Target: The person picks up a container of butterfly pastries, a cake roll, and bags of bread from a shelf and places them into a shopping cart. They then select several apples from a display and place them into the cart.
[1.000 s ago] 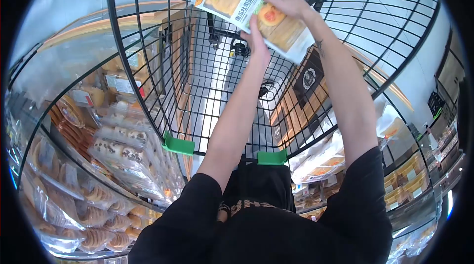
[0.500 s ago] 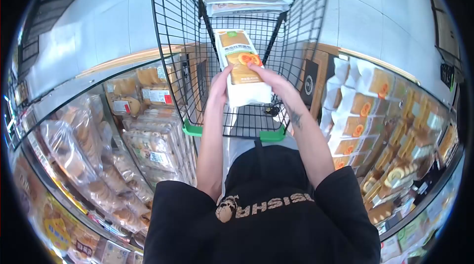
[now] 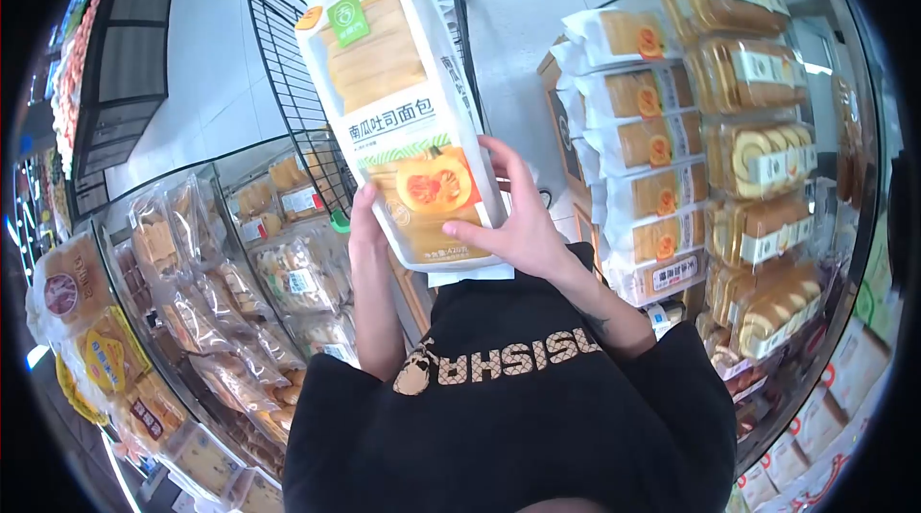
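Observation:
A white bag of sliced bread (image 3: 398,110) with a green logo and a pumpkin picture is held up in front of my chest, its top tilted to the left. My left hand (image 3: 369,225) presses on the lower left edge of the bag. My right hand (image 3: 513,220) grips its lower right side, with the thumb across the front and fingers round the edge. Behind the bag stands a black wire shopping cart (image 3: 278,52) with green corners, and the bag hides much of it.
On the right, similar bread bags (image 3: 652,143) are stacked beside clear boxes of rolls (image 3: 772,158). A display case of packaged pastries (image 3: 206,292) lies on the left. Dark shelving (image 3: 129,52) stands at the upper left, across the tiled floor (image 3: 216,43).
The bread bag has come up closer to the camera, from over the cart. The view has shifted, and the cart now appears further left, mostly behind the bag. Both hands still hold the bag.

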Action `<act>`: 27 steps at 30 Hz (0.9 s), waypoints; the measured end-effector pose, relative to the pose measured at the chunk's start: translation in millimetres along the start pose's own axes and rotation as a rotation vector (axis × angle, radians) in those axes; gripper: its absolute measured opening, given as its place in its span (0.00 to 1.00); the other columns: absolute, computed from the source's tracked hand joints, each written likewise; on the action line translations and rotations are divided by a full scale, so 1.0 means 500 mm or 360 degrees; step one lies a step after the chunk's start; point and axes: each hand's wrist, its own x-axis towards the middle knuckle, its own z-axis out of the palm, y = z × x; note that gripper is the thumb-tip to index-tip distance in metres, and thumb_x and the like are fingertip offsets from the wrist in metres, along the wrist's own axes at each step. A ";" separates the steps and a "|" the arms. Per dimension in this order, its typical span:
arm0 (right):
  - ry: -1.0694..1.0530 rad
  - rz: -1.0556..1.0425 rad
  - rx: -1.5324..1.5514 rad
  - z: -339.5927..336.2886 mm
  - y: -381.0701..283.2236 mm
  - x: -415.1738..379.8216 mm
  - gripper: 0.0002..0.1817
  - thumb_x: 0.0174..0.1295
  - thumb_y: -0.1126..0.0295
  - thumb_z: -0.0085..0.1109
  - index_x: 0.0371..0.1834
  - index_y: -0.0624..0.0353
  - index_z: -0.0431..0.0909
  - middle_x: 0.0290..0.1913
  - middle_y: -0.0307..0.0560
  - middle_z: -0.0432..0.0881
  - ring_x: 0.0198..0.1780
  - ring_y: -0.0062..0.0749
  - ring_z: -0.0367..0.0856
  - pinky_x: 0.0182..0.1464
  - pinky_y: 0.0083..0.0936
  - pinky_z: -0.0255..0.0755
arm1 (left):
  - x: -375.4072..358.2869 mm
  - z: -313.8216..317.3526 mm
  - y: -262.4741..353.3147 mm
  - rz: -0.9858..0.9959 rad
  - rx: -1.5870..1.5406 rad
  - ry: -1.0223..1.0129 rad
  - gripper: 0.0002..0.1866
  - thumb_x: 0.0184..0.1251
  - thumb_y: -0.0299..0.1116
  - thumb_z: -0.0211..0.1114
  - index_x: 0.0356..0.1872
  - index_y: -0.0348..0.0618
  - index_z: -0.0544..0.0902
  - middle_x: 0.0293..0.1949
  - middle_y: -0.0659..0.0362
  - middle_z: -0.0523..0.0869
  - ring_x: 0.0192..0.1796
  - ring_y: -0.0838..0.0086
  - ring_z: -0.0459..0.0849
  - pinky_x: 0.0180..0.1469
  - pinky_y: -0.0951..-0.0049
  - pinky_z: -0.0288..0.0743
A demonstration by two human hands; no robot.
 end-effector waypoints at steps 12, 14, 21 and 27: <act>0.0389 0.0181 0.1022 -0.133 0.068 -0.095 0.36 0.64 0.61 0.54 0.68 0.65 0.47 0.61 0.54 0.64 0.62 0.34 0.66 0.62 0.30 0.61 | 0.012 0.223 -0.113 -0.0165 0.0794 -0.0375 0.38 0.54 0.32 0.66 0.65 0.36 0.58 0.59 0.51 0.69 0.63 0.68 0.67 0.64 0.70 0.60; 0.0459 0.0207 0.1142 -0.136 0.094 -0.106 0.34 0.65 0.55 0.51 0.66 0.65 0.53 0.61 0.51 0.66 0.63 0.32 0.66 0.63 0.27 0.60 | -0.002 0.240 -0.136 -0.0217 0.0901 -0.0181 0.37 0.57 0.32 0.63 0.66 0.35 0.56 0.60 0.50 0.69 0.64 0.67 0.67 0.64 0.69 0.60; 0.0500 0.0572 0.1481 -0.144 0.181 -0.148 0.36 0.64 0.50 0.51 0.66 0.64 0.56 0.60 0.50 0.68 0.62 0.30 0.66 0.63 0.25 0.59 | 0.022 0.243 -0.198 -0.0658 0.0925 -0.0144 0.32 0.66 0.35 0.55 0.67 0.36 0.55 0.60 0.49 0.69 0.62 0.67 0.69 0.62 0.69 0.63; 0.0873 0.0566 0.1652 -0.158 0.282 -0.168 0.33 0.67 0.47 0.45 0.64 0.63 0.59 0.61 0.48 0.68 0.61 0.28 0.68 0.62 0.25 0.61 | 0.123 0.257 -0.270 -0.1101 0.1233 -0.0381 0.31 0.64 0.36 0.56 0.66 0.37 0.58 0.60 0.52 0.70 0.63 0.69 0.68 0.64 0.70 0.61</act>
